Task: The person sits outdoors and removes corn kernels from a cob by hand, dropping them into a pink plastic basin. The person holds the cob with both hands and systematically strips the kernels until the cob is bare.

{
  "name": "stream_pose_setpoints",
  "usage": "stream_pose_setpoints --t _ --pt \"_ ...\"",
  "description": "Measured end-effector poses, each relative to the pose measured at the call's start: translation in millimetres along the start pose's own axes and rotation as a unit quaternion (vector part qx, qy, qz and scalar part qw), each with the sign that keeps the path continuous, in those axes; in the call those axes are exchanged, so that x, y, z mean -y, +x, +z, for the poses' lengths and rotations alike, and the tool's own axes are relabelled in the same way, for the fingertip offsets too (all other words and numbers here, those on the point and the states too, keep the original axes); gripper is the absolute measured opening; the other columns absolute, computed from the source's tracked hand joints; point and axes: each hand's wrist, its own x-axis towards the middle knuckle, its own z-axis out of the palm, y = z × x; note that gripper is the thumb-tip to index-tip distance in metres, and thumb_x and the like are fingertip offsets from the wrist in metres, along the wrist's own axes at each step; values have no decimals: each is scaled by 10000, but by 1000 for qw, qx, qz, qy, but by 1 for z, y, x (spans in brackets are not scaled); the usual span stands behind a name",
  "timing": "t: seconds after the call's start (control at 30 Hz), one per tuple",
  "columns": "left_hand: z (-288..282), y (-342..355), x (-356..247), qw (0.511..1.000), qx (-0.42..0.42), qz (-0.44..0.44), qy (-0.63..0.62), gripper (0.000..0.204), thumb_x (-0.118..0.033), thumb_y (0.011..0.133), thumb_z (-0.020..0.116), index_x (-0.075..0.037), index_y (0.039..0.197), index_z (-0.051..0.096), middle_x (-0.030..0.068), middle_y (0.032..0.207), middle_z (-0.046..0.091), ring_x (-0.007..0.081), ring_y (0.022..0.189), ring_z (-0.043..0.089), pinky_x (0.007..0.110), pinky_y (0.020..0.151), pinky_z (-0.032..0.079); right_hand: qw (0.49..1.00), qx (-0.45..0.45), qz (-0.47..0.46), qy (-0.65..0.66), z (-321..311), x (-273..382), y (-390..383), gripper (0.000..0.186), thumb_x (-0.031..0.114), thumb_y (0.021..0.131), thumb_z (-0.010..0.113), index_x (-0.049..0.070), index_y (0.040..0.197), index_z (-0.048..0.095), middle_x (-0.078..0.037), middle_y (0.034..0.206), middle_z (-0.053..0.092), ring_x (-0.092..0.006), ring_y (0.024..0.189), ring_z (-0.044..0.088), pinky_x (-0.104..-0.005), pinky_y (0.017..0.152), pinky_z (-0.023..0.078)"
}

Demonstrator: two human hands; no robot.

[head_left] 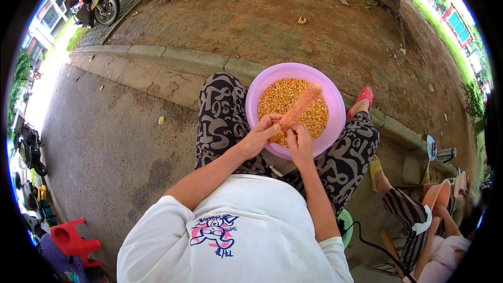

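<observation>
Over a pink-purple basin (337, 120) I hold a corn cob (301, 106) between both hands. Most of its upper length is stripped bare and reddish; some yellow kernels still show at the lower end, by my fingers. My left hand (263, 132) is closed around that lower end from the left. On the right, my right hand (298, 141) is closed with its thumb and fingers pressed against the same end. Loose yellow corn kernels (280, 93) cover the bottom of the basin, which sits between my knees.
A stone curb (196, 58) runs behind the basin, with brown dirt beyond. At lower right a person (445, 251) sits with an orange basin (436, 195). A red plastic stool (76, 241) stands at lower left. A motorcycle (94, 2) is parked at upper left.
</observation>
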Motion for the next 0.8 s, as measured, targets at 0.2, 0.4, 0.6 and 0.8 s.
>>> stream_pose_setpoints --t 0.2,0.4,0.6,0.8 --pt "0 -1 1 1000 2 8 6 309 -170 951 479 -83 1239 406 29 1166 487 126 1098 474 299 957 385 1000 2 29 1 0 -2 -1 117 83 860 525 -33 873 522 -161 863 546 -285 730 556 -350 649 450" --pt "1 0 1 999 -13 0 -52 311 -177 963 451 -76 1255 410 42 1192 498 147 1117 482 329 974 392 998 -16 51 35 6 -16 -3 138 93 862 515 -42 879 539 -165 823 546 -270 715 556 -343 642 445" --pt "3 -1 -2 997 -14 -2 -81 311 -183 966 442 -68 1255 418 52 1186 511 155 1109 492 336 974 396 994 -31 95 52 8 -25 -6 145 100 860 515 -40 881 548 -164 800 548 -272 735 550 -353 678 438" --pt "4 -1 -2 996 -17 0 -83 320 -196 960 457 -75 1255 421 45 1177 519 149 1086 507 344 942 422 992 -50 116 7 8 -33 -7 151 108 858 520 -41 856 542 -172 803 545 -280 738 543 -363 680 429"
